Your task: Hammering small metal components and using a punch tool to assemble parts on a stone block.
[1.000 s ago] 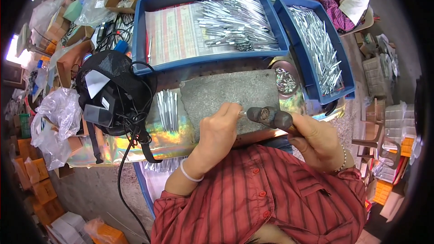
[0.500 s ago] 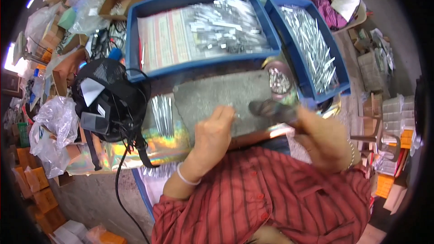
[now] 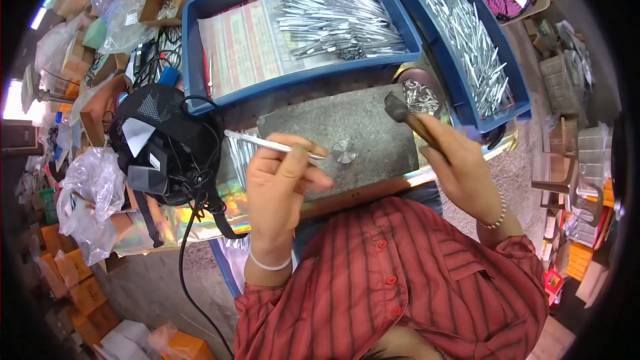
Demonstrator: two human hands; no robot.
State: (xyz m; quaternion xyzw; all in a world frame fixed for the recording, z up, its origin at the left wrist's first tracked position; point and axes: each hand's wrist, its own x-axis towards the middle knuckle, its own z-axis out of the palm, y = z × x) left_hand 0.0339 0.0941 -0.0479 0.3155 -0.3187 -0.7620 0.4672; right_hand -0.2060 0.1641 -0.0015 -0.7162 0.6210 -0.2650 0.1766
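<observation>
My left hand (image 3: 283, 183) pinches a slim silver metal piece (image 3: 257, 141) between thumb and fingers, its long end pointing left. In my right hand (image 3: 460, 170) is a hammer (image 3: 424, 129), gripped by its wooden handle with the dark head raised above the slab's right side. Beneath both hands lies a grey stone-like slab (image 3: 300, 122). A small round shiny metal disc (image 3: 345, 152) sits on it, just right of the left fingertips. More slim silver pieces (image 3: 239, 153) lie in a row left of the slab, partly behind my left hand.
A wide blue tray (image 3: 300, 85) with a heap of slim metal pieces stands beyond the slab. A narrower blue tray (image 3: 437, 47) holds more. Between them and the slab, a round bowl (image 3: 437, 80) contains small metal parts. A black mesh cap (image 3: 160, 110) with cables rests at left.
My left hand has moved left and turned, bringing the slim metal piece into clear view and uncovering the disc. The hammer has risen and its head tilts upward.
</observation>
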